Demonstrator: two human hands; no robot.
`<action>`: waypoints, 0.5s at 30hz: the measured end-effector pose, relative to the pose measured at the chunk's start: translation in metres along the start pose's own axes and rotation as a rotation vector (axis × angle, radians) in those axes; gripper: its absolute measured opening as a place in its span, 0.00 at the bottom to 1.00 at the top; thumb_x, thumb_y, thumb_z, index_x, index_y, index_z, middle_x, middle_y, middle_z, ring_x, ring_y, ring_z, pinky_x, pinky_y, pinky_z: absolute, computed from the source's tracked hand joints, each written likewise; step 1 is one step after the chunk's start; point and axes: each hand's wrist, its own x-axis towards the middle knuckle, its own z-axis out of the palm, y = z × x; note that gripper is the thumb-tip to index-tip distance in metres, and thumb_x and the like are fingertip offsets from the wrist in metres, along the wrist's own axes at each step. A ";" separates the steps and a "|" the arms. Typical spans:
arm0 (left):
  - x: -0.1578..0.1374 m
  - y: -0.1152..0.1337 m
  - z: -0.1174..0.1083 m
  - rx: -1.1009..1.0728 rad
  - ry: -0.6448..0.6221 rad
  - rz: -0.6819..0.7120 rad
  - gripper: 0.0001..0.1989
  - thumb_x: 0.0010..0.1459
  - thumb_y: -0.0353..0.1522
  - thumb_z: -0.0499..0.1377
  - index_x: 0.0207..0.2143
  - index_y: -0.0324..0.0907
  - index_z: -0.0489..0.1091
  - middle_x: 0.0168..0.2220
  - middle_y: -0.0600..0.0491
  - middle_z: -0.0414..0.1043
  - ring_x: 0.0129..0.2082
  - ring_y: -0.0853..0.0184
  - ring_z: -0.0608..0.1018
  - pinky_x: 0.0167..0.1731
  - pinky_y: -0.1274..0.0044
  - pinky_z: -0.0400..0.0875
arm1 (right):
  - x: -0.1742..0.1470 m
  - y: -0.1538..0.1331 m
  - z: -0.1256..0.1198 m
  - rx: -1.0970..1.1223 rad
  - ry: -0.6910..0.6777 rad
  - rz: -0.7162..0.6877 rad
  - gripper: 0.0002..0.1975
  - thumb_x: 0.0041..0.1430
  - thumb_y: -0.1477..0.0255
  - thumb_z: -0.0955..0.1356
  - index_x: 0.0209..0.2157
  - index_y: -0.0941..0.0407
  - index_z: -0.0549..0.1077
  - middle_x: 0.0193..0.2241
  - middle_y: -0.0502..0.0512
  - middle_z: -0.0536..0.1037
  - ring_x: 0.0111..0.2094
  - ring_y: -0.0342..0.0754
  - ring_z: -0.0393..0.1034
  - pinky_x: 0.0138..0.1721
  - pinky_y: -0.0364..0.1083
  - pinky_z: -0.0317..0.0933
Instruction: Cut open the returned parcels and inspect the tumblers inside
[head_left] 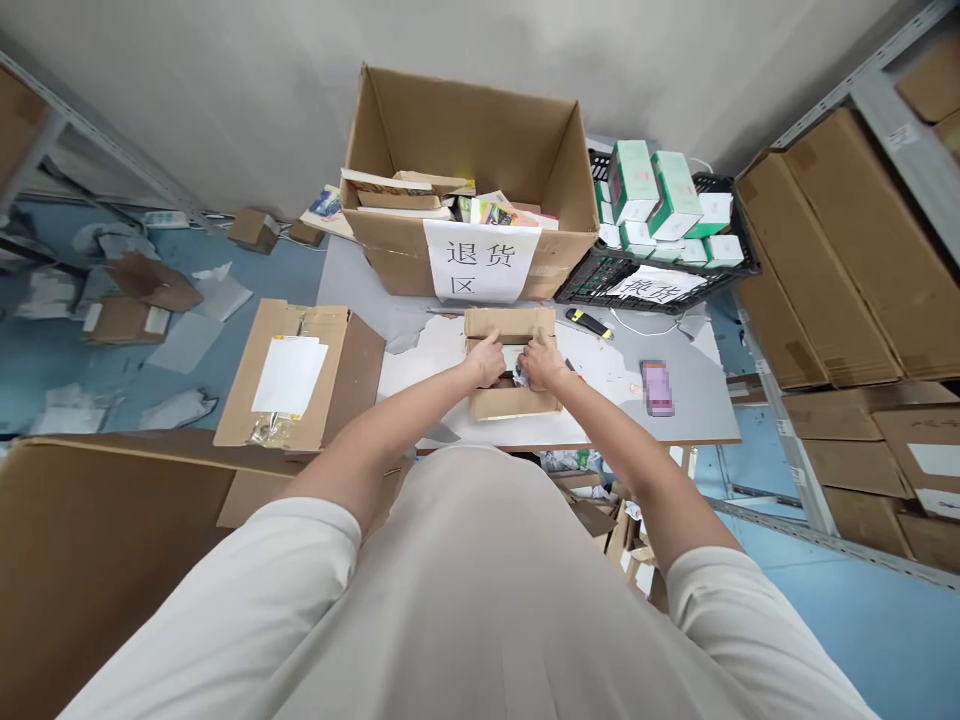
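A small cardboard box [517, 403] lies on the table in front of me, its near and far flaps folded outward. Inside it, a pale whitish-green item [513, 357] shows between my hands. My left hand [487, 361] is closed at the box's left side, its fingers curled over the edge. At the right side, my right hand [541, 361] has its fingers bent down into the opening, closed around something. A crumpled greyish piece [519, 377] shows by those fingertips; what it is I cannot tell.
Behind stands a large open carton [390, 250] of books and packets. Right of it, a black crate [600, 285] holds green-white boxes. A box cutter [589, 322] and a phone [658, 388] lie on the table [697, 425]. A taped carton [352, 375] stands left; shelving [806, 480] rises right.
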 end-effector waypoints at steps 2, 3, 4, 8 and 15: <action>-0.003 -0.001 0.001 -0.026 0.096 -0.021 0.12 0.41 0.40 0.67 0.29 0.43 0.79 0.35 0.43 0.79 0.52 0.47 0.70 0.64 0.56 0.33 | -0.008 0.003 -0.001 -0.069 0.041 0.038 0.21 0.50 0.73 0.67 0.48 0.60 0.75 0.47 0.67 0.76 0.55 0.62 0.61 0.63 0.64 0.30; -0.007 -0.002 0.000 -0.009 0.132 -0.040 0.17 0.40 0.43 0.68 0.31 0.43 0.80 0.37 0.43 0.79 0.55 0.46 0.68 0.64 0.57 0.31 | -0.015 0.007 -0.001 -0.077 0.070 0.067 0.21 0.52 0.73 0.66 0.49 0.60 0.74 0.47 0.67 0.75 0.55 0.62 0.61 0.63 0.64 0.29; -0.014 -0.003 -0.001 0.022 0.160 -0.067 0.22 0.40 0.47 0.68 0.34 0.43 0.80 0.40 0.43 0.78 0.57 0.44 0.65 0.65 0.56 0.29 | -0.023 0.013 0.000 -0.062 0.093 0.108 0.21 0.53 0.74 0.65 0.49 0.62 0.73 0.47 0.68 0.75 0.54 0.62 0.62 0.63 0.65 0.29; -0.052 -0.005 -0.004 0.046 0.227 -0.260 0.47 0.38 0.60 0.62 0.53 0.37 0.72 0.57 0.37 0.68 0.63 0.37 0.55 0.62 0.50 0.22 | -0.058 0.039 0.023 0.140 0.093 0.264 0.23 0.60 0.71 0.62 0.56 0.63 0.66 0.51 0.71 0.72 0.53 0.61 0.64 0.62 0.67 0.36; -0.089 -0.007 0.020 -0.096 0.115 -0.494 0.60 0.48 0.62 0.51 0.68 0.29 0.35 0.69 0.33 0.38 0.68 0.42 0.46 0.60 0.45 0.23 | -0.073 0.026 0.070 0.351 0.222 0.285 0.30 0.66 0.64 0.56 0.66 0.61 0.52 0.64 0.72 0.56 0.64 0.62 0.52 0.59 0.64 0.50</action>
